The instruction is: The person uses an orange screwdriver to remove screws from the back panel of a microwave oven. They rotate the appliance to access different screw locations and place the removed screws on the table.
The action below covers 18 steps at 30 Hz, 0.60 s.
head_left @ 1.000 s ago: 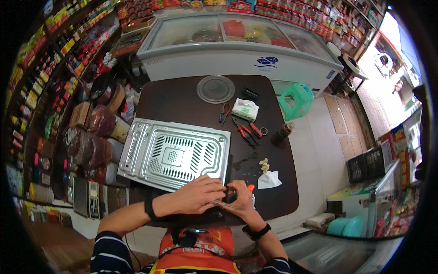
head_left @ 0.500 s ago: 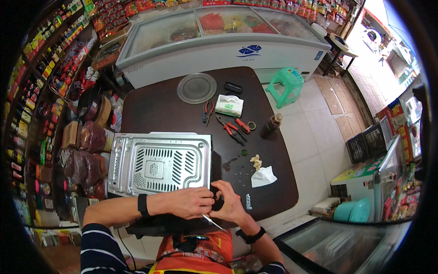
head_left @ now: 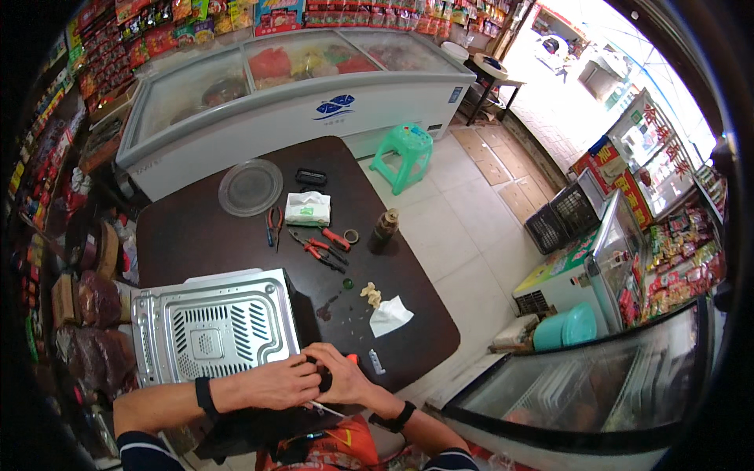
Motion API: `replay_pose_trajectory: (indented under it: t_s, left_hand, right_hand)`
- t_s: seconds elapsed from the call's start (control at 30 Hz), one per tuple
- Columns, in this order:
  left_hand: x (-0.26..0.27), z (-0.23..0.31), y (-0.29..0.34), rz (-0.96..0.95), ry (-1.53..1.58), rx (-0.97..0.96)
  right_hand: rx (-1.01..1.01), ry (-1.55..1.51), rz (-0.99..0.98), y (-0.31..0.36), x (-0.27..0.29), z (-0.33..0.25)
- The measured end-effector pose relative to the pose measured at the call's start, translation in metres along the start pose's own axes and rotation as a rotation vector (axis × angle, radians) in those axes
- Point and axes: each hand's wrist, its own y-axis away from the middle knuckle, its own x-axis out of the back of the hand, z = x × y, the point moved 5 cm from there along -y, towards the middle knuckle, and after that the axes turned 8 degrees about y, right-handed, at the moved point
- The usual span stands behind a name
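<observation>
A silver metal appliance casing (head_left: 228, 302) with slotted vents lies vented side up on the dark table. At its near right corner my hands come together. My left hand (head_left: 276, 382) has its fingers bent and pressed close to the right hand's. My right hand (head_left: 346, 377) curls its thumb and fingers around a dark rounded thing (head_left: 321, 377), mostly hidden between the hands. Below them a thin pale rod (head_left: 328, 409) sticks out; which hand holds it I cannot tell. A small red piece (head_left: 353, 359) shows at the right hand's far edge.
On the table (head_left: 188, 231) are a glass plate (head_left: 250, 188), a tissue pack (head_left: 308, 209), pliers (head_left: 274, 228), red-handled cutters (head_left: 317, 249), a tape ring (head_left: 351, 235), a dark bottle (head_left: 383, 231) and crumpled tissue (head_left: 390, 315). Behind stand a chest freezer (head_left: 298, 110) and a green stool (head_left: 404, 153).
The view has swung to the right, so the table and casing sit further left in the picture. Both hands stay together at the casing's near right corner.
</observation>
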Motion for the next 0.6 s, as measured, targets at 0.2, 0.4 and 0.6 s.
replay_pose_trajectory:
  t_s: [0.2,0.4,0.6]
  left_hand:
    - [-0.009,-0.006,-0.004,-0.010,0.177,0.047]
    - [-0.006,-0.007,-0.014,0.039,0.142,0.011]
    - [-0.009,-0.008,-0.019,-0.028,0.230,0.044]
  right_hand:
    - [0.036,0.051,-0.018,-0.002,0.000,-0.003]
    - [0.037,0.052,0.001,0.002,0.002,0.003]
    - [0.029,0.055,-0.005,0.003,-0.001,0.006]
